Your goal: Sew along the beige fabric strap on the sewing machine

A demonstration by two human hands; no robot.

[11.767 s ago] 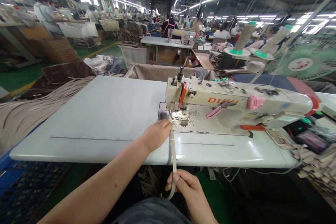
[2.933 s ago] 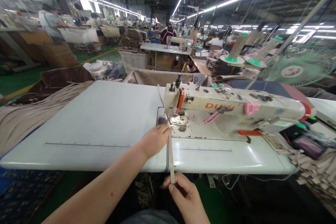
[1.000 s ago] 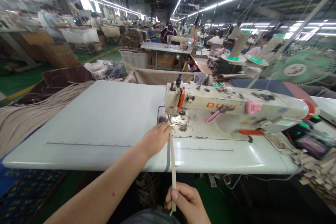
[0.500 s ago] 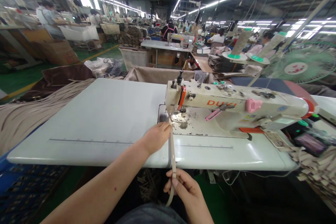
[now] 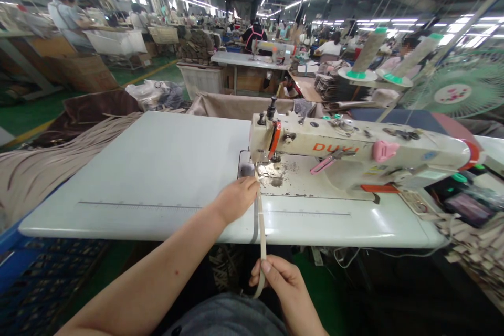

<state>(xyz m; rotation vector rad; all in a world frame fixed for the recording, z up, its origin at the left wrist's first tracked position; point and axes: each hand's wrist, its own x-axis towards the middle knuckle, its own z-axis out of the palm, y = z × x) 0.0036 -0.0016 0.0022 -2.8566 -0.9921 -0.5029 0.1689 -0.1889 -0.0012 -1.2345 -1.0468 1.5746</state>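
A narrow beige strap (image 5: pixel 262 228) runs from the needle area of the sewing machine (image 5: pixel 334 149) down over the table's front edge. Close in front of the presser foot, my left hand (image 5: pixel 239 197) has its fingers closed on the strap's upper part. Below the edge, my right hand (image 5: pixel 277 275) pinches the strap between thumb and fingers, and its lower end curls under that hand. The needle and the strap's far end are mostly hidden behind my left fingers and the machine head.
The white sewing table (image 5: pixel 169 168) has a printed ruler line along its front. Many beige strips (image 5: pixel 51 173) hang at the left above a blue crate (image 5: pixel 51 268). Thread cones (image 5: pixel 368 55) and a green fan (image 5: pixel 452 92) stand at the back right. Cut pieces (image 5: pixel 478 252) lie at the far right.
The view has shifted slightly, so the machine and table appear a little higher and farther right. Both hands keep their hold on the strap.
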